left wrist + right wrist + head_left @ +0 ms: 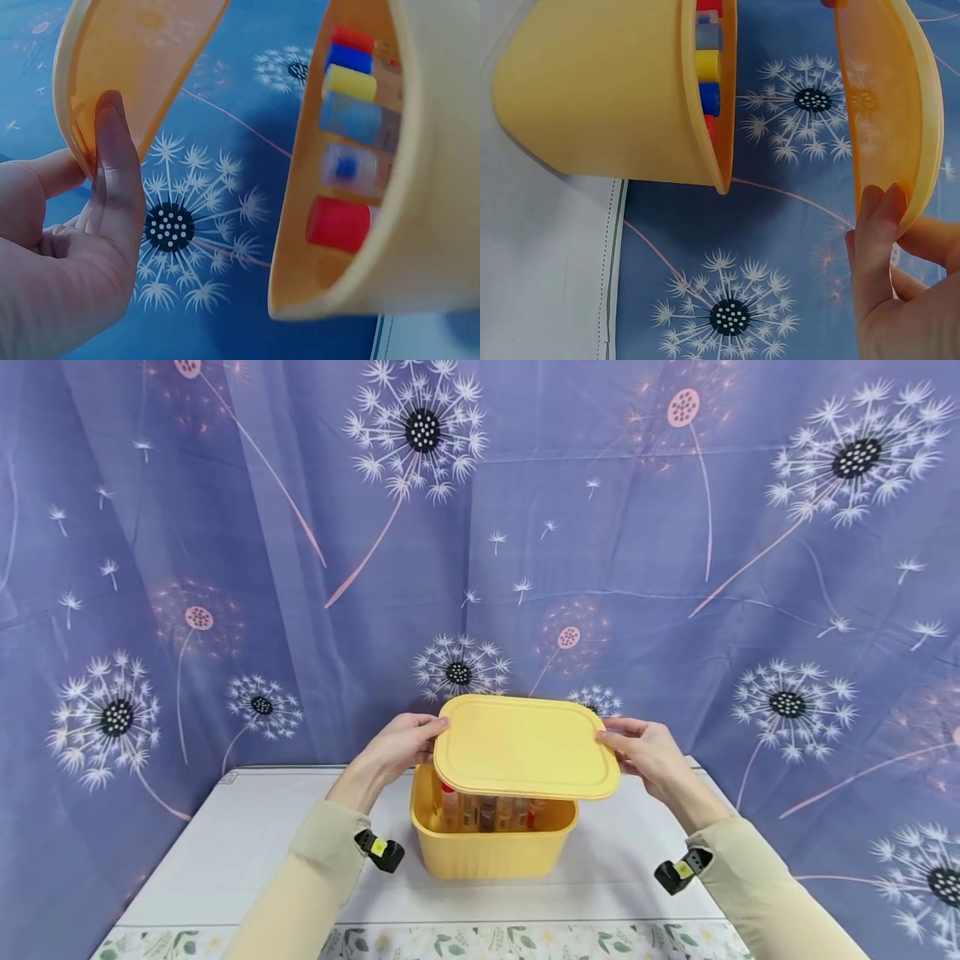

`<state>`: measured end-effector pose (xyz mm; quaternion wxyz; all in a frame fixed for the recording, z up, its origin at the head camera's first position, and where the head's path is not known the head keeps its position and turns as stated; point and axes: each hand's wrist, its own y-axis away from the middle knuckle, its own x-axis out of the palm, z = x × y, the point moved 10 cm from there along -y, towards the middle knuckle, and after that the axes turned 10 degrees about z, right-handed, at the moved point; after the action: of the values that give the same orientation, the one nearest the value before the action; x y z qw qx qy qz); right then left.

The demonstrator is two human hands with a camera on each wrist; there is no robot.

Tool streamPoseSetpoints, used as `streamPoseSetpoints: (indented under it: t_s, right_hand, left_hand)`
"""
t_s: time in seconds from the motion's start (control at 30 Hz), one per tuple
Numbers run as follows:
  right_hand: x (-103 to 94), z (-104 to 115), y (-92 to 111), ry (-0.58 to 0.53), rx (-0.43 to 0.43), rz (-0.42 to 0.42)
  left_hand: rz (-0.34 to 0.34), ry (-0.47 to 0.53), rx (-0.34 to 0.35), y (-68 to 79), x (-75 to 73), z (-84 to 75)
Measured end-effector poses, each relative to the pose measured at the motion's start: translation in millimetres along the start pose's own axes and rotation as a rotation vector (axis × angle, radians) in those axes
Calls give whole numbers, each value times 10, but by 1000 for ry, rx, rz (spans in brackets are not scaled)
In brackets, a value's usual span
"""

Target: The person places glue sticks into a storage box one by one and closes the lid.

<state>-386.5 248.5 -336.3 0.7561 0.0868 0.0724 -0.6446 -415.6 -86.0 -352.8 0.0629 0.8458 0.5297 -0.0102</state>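
Observation:
A yellow lid [527, 747] is held above a yellow plastic box [491, 856], apart from its rim. My left hand [401, 747] pinches the lid's left end, thumb on top and fingers beneath. At the opposite end my right hand [647, 752] grips it the same way. Inside the box stand several small bottles with coloured caps, among them a red cap [339, 223], a yellow cap [351, 84] and a blue cap [709, 98]. In the head view the lid hides the back part of the box.
The box stands on a white tablecloth [277, 835] with a leafy floral border [465, 941] along the front. Behind and at both sides hangs a blue curtain [360, 652] with dandelion prints, close to the table's back edge.

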Motion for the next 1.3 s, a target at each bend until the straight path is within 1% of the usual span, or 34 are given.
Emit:
streamPoseSetpoints:
  t_s: [0.2, 0.27, 0.33, 0.5, 0.6, 0.77, 0.9, 1.03, 1.17, 1.23, 1.3]
  right_hand:
    - [99, -23, -93, 58, 2, 4]
    - [135, -47, -129, 75, 3, 1]
    - [173, -67, -157, 106, 3, 1]
    - [260, -136, -189, 211, 24, 0]
    - [308, -183, -192, 245, 39, -4]
    - [404, -215, -199, 282, 26, 0]
    - [458, -186, -180, 341, -7, -20]
    - [511, -129, -140, 444, -50, -40]
    - [552, -46, -110, 581, -94, -66]
    - [560, -24, -104, 621, -106, -78]
    - [564, -24, -103, 636, -106, -83]
  left_hand:
    - [-93, -125, 9, 94, -90, 8]
    - [-125, -189, 15, 121, -121, 12]
    - [-158, -274, 16, 150, -147, 13]
    - [-223, -533, 24, 250, -158, -49]
    - [-250, -640, 26, 300, -149, -79]
    - [-306, -804, 32, 349, -150, -90]
    - [-348, -889, 38, 386, -152, -75]
    - [-376, -947, 33, 403, -152, -20]
    - [-390, -992, 40, 405, -144, 40]
    - [-392, -1012, 46, 399, -132, 63]
    - [-387, -1027, 52, 388, -118, 82]
